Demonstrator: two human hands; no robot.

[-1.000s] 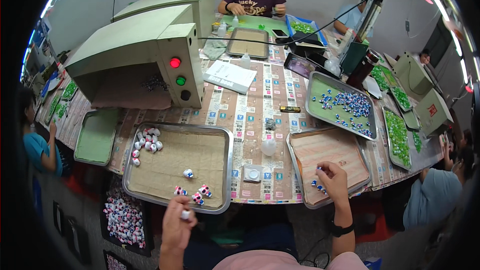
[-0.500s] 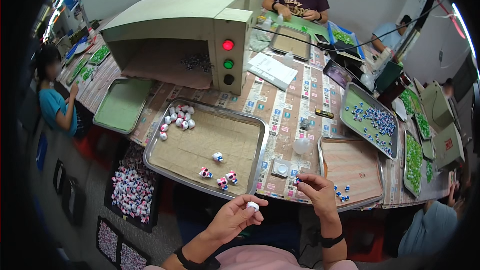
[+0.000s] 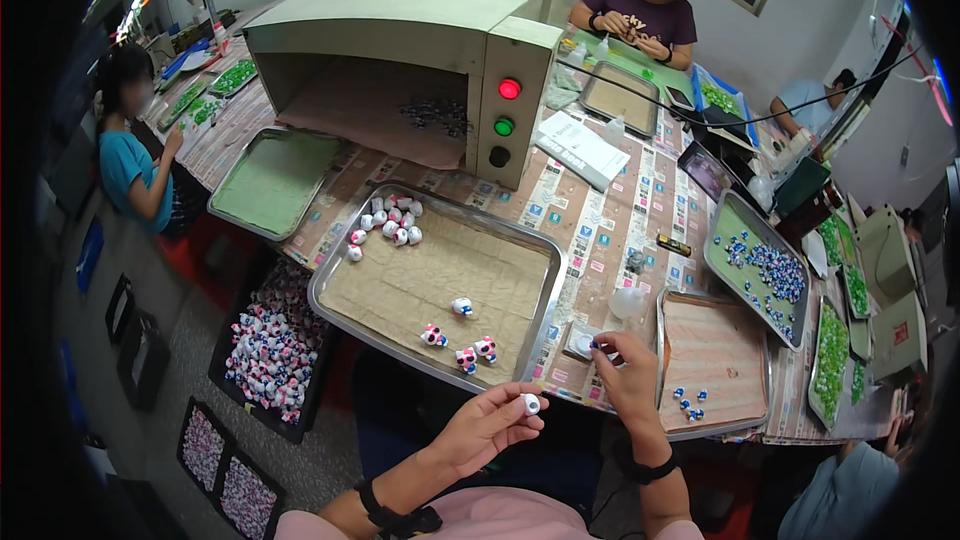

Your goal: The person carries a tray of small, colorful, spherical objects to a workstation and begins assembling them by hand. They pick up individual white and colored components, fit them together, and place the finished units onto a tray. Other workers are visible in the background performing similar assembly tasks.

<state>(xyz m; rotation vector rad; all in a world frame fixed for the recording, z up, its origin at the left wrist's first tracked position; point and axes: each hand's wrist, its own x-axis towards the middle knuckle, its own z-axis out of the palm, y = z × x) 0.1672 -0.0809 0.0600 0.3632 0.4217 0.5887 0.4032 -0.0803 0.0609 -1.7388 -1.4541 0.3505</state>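
My left hand [image 3: 490, 430] pinches a small white figurine head [image 3: 530, 404] between thumb and fingers, a dark hole facing up. Closed at the fingertips, my right hand [image 3: 630, 380] reaches to a small square white dish [image 3: 579, 339]; the tiny blue figurine body it holds is mostly hidden by the fingers. On the paper-lined metal tray [image 3: 440, 270] ahead lie a pile of white-and-pink heads [image 3: 395, 220], a white-and-blue figurine [image 3: 461, 308] and several pink, white and blue ones [image 3: 467, 359]. A few blue bodies [image 3: 690, 403] rest on the right tray [image 3: 712, 350].
Behind the tray stands a beige oven-like machine [image 3: 400, 30] with lit red and green lamps. A tilted tray of blue pieces [image 3: 765, 270] is at right. A black crate of figurines [image 3: 270, 350] sits low at left. Co-workers [image 3: 640, 10] sit around.
My right hand has moved from above the table edge to the white dish with the blue body. My left hand has turned the head so its hole shows. The view has shifted.
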